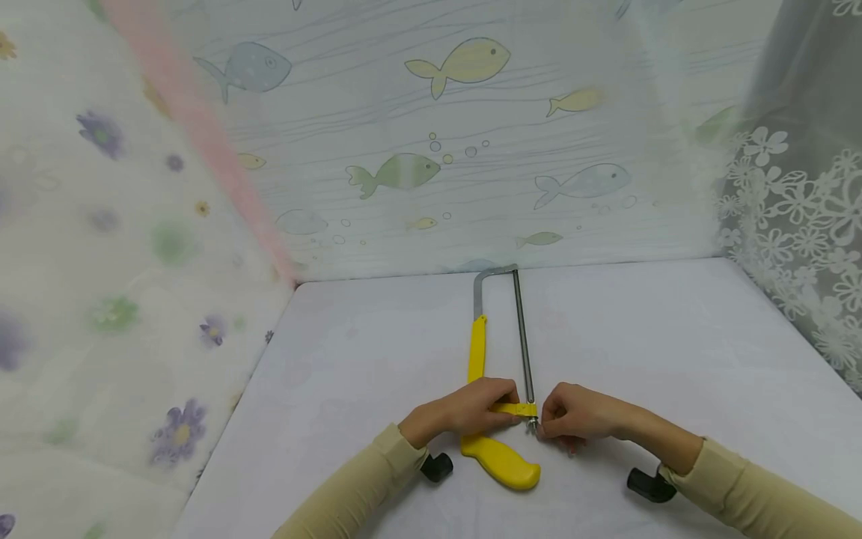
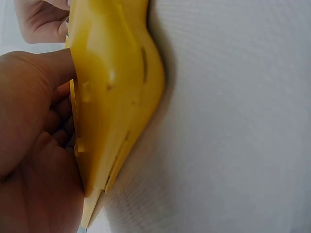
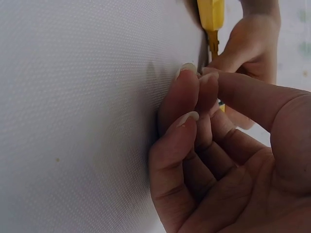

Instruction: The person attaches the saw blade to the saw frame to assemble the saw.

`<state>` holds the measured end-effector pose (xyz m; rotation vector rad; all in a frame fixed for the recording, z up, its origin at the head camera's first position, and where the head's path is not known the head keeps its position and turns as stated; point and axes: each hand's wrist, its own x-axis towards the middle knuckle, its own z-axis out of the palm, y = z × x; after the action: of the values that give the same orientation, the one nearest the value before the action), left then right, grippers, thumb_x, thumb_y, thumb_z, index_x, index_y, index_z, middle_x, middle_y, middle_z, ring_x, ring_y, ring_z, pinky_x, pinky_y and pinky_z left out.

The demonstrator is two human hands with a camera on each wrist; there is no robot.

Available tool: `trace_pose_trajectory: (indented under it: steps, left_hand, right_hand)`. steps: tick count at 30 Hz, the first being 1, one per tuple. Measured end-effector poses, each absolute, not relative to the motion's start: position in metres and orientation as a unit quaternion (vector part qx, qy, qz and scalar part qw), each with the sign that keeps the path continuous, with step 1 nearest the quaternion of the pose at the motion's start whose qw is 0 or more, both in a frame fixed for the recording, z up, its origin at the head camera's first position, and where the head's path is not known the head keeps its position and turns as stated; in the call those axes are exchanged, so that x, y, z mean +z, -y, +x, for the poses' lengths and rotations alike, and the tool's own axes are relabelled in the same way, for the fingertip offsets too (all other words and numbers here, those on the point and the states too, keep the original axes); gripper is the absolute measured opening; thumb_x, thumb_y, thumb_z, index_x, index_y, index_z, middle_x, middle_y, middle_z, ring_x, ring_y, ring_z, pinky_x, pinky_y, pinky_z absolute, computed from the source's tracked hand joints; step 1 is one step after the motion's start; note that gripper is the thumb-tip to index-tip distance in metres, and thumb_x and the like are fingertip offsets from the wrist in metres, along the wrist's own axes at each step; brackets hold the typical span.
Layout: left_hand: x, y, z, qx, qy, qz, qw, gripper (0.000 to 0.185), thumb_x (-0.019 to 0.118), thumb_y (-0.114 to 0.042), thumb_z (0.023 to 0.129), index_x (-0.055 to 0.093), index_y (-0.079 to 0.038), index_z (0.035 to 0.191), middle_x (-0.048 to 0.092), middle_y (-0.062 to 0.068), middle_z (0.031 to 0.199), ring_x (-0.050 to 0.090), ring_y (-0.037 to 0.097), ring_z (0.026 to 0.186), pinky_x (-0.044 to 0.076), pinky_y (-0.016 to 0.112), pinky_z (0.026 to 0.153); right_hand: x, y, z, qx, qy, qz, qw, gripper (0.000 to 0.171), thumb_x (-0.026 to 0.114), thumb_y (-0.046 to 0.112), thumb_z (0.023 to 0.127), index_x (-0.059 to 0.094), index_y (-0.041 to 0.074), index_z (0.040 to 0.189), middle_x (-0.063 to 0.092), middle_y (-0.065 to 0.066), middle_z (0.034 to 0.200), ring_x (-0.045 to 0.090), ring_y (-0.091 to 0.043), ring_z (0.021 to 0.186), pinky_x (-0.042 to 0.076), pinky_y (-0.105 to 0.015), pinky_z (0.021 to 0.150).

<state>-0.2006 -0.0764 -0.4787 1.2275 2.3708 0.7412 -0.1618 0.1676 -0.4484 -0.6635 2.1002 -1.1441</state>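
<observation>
A hacksaw with a yellow handle and a grey metal front bow lies on the white table. Its blade runs along the right side, ending at a small metal wing nut below the yellow crosspiece. My left hand grips the yellow frame just above the handle; in the left wrist view the thumb presses against the yellow plastic. With thumb and forefinger together, my right hand pinches the wing nut, which the fingertips mostly hide in the right wrist view.
The white tablecloth reaches back to a curtain printed with fish. A flowered curtain hangs at the left, a lace one at the right. Black wrist cameras sit under the left and right sleeves.
</observation>
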Motion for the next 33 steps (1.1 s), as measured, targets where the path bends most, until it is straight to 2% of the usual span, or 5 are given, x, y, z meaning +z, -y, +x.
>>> trace_pose_trajectory:
  steps: [5,13,20,28,33]
  left_hand:
    - [-0.4784,0.0764,-0.2006,0.263,-0.841,0.436,0.186,0.011,0.066,-0.023,0.102,0.06,-0.015,0.105,0.06,-0.01,0.094,0.05,0.002,0.083,0.044,0.015,0.077]
    - [-0.4796,0.0762,-0.2007,0.263,-0.839,0.437,0.19,0.011,0.066,-0.023,0.102,0.06,-0.014,0.105,0.06,-0.009,0.095,0.051,0.002,0.084,0.045,0.015,0.079]
    - [-0.4769,0.076,-0.2001,0.264,-0.839,0.434,0.195,0.011,0.066,-0.022,0.102,0.06,-0.014,0.106,0.061,-0.009,0.096,0.052,0.003,0.084,0.045,0.015,0.079]
    - [-0.4747,0.0751,-0.1983,0.264,-0.841,0.43,0.197,0.012,0.066,-0.023,0.102,0.06,-0.014,0.107,0.061,-0.01,0.096,0.051,0.003,0.084,0.045,0.015,0.079]
    - [-0.4734,0.0749,-0.198,0.262,-0.843,0.429,0.191,0.011,0.067,-0.023,0.101,0.061,-0.015,0.106,0.061,-0.01,0.096,0.051,0.003,0.084,0.045,0.015,0.079]
  right_hand:
    - [-0.4475,-0.1653,-0.1615,-0.437,-0.798,-0.254,0.329,0.017,0.073,0.013,0.093,0.073,0.003,0.08,0.061,-0.003,0.063,0.053,-0.014,0.052,0.04,-0.022,0.047]
    - [-0.4488,-0.1615,-0.162,-0.442,-0.792,-0.254,0.336,0.037,0.07,0.025,0.097,0.071,-0.002,0.071,0.062,-0.006,0.06,0.052,-0.014,0.049,0.039,-0.022,0.046]
    - [-0.4471,-0.1608,-0.1613,-0.437,-0.799,-0.247,0.331,0.04,0.067,0.027,0.099,0.071,-0.001,0.071,0.064,-0.008,0.061,0.053,-0.013,0.049,0.039,-0.022,0.046]
    - [-0.4422,-0.1643,-0.161,-0.431,-0.803,-0.242,0.332,0.036,0.068,0.026,0.098,0.073,0.001,0.073,0.065,-0.007,0.062,0.053,-0.013,0.05,0.04,-0.023,0.047]
    - [-0.442,-0.1696,-0.1628,-0.427,-0.806,-0.254,0.321,0.024,0.069,0.02,0.097,0.074,0.005,0.079,0.064,-0.005,0.065,0.052,-0.013,0.053,0.04,-0.023,0.048]
